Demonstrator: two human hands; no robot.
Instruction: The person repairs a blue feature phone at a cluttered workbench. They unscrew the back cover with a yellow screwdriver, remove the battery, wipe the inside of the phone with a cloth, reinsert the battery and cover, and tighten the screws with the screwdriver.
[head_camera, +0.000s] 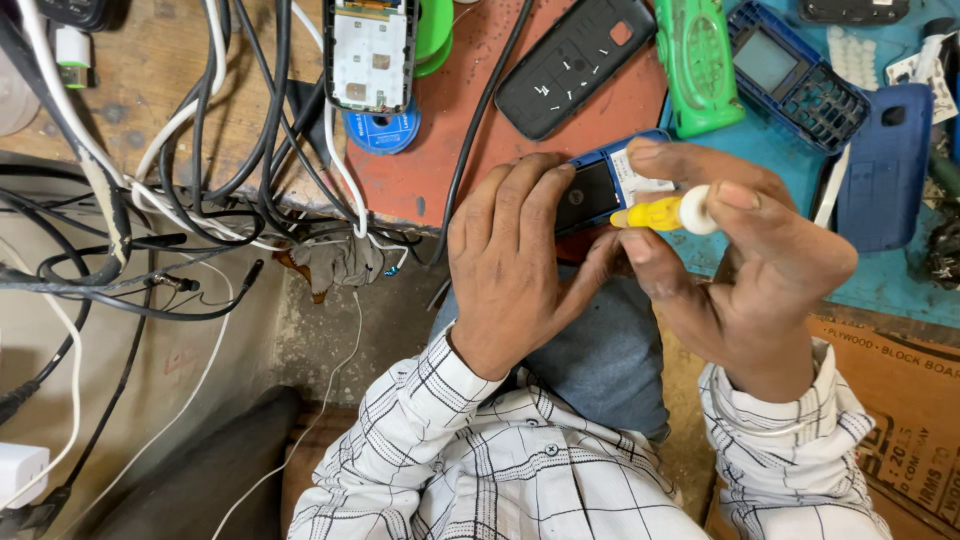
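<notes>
My left hand (515, 260) grips a small blue phone (600, 190) lying with its back open, fingers curled over its dark inside. My right hand (750, 260) holds a small screwdriver (665, 213) with a yellow handle and white cap; its tip points at the phone, and my index finger rests on the phone's upper edge. Both hands are over the edge of a workbench, above my lap.
On the red mat (470, 130) lie a black phone back cover (575, 65), a bare phone board (370, 50) and a blue solder reel (383, 130). A green tool (697, 65), a blue phone frame (795, 75) and a blue cover (885, 165) sit right. Tangled cables (200, 180) hang left.
</notes>
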